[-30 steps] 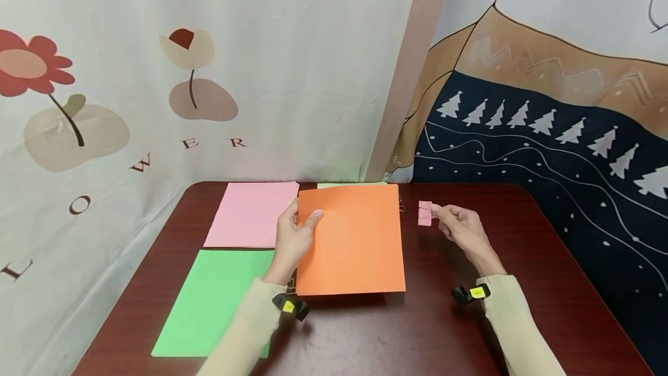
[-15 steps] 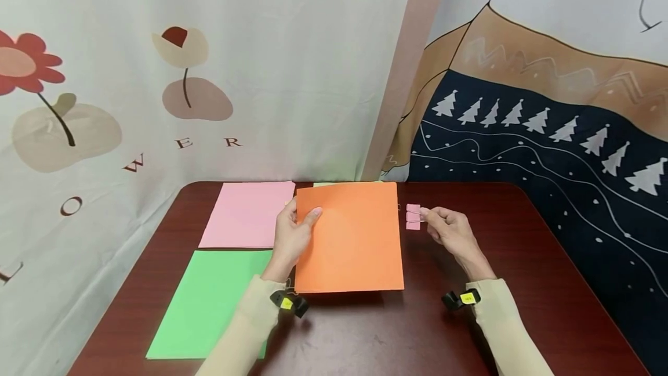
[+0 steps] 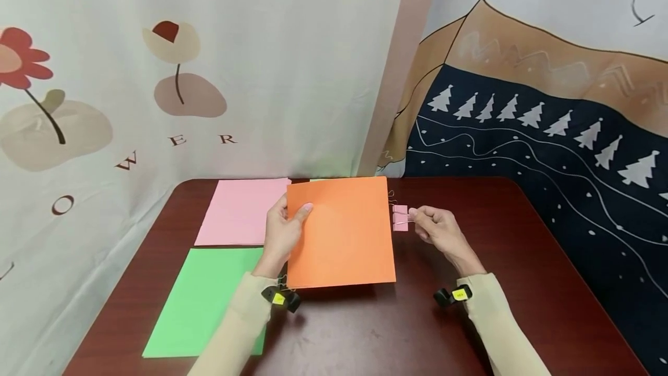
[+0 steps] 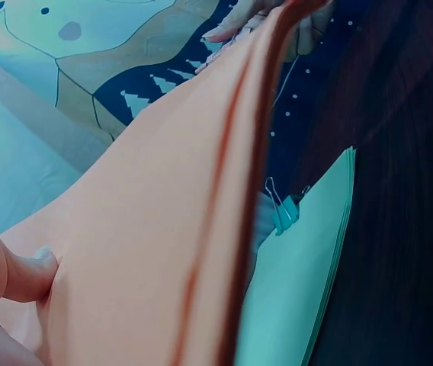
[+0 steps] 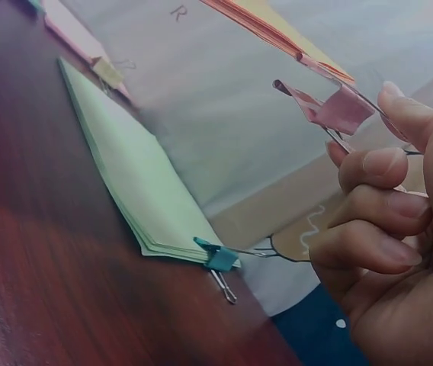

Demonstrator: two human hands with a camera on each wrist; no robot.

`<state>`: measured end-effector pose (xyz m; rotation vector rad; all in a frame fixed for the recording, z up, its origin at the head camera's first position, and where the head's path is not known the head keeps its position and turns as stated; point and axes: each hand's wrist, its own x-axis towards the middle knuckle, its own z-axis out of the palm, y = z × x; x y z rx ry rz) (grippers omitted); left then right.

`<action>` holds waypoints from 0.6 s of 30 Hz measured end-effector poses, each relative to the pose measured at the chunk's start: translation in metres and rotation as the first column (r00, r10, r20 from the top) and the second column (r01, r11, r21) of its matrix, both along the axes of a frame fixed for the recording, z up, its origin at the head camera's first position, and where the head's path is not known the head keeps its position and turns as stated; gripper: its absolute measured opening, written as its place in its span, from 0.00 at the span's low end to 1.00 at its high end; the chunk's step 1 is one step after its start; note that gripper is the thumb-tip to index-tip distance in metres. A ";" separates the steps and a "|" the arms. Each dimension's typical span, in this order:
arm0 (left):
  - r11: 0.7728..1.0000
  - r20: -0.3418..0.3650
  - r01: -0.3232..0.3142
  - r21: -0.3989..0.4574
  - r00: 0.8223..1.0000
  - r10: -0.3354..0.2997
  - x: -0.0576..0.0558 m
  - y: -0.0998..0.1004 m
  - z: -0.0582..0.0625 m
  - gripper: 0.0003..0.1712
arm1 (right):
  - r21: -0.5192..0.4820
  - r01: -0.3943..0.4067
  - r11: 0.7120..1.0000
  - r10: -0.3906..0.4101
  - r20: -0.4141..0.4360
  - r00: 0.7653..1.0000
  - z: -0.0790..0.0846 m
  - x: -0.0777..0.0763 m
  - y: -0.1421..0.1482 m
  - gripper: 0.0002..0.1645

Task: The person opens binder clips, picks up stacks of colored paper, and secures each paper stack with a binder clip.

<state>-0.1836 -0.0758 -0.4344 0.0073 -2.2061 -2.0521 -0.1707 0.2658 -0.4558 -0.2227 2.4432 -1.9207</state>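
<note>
My left hand (image 3: 282, 237) grips a stack of orange paper (image 3: 341, 234) by its left edge, thumb on the front face and fingers behind. The stack is held up, tilted toward the head camera. A pink binder clip (image 3: 400, 218) is pinched by its wire handles in my right hand (image 3: 443, 234), just off the stack's right edge. In the right wrist view the mouth of the binder clip (image 5: 346, 110) is spread, close below the orange sheets (image 5: 277, 38). The thumb of my left hand (image 4: 18, 274) presses the paper in the left wrist view.
Pink paper (image 3: 242, 212) lies at the back left, green paper (image 3: 206, 300) in front of it. Behind the orange stack is pale green paper (image 5: 144, 175) with a teal binder clip (image 5: 220, 259) on its corner. A yellowish clip (image 5: 108, 74) sits on the pink sheets.
My right hand has moved left with the pink binder clip, from well apart to right beside the orange stack's edge. The left hand keeps its grip, and the whole head view has shifted slightly.
</note>
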 end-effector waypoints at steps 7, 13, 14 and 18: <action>1.000 0.022 -0.003 -0.023 1.000 0.004 0.000 -0.002 0.000 0.18 | -0.045 -0.076 0.996 0.076 -0.019 0.997 -0.004 0.001 -0.006 0.18; 1.000 0.034 -0.005 -0.018 0.999 0.005 0.001 -0.003 0.001 0.18 | -0.089 -0.115 0.989 0.115 -0.015 0.993 -0.004 0.002 -0.012 0.17; 1.000 0.034 -0.007 -0.015 0.999 0.008 0.001 -0.003 0.001 0.18 | -0.088 -0.120 0.989 0.119 -0.016 0.993 -0.005 0.003 -0.013 0.17; 1.000 0.023 0.005 -0.009 1.000 -0.004 0.002 0.000 0.000 0.19 | -0.077 -0.120 0.990 0.119 -0.016 0.993 -0.006 0.004 -0.017 0.22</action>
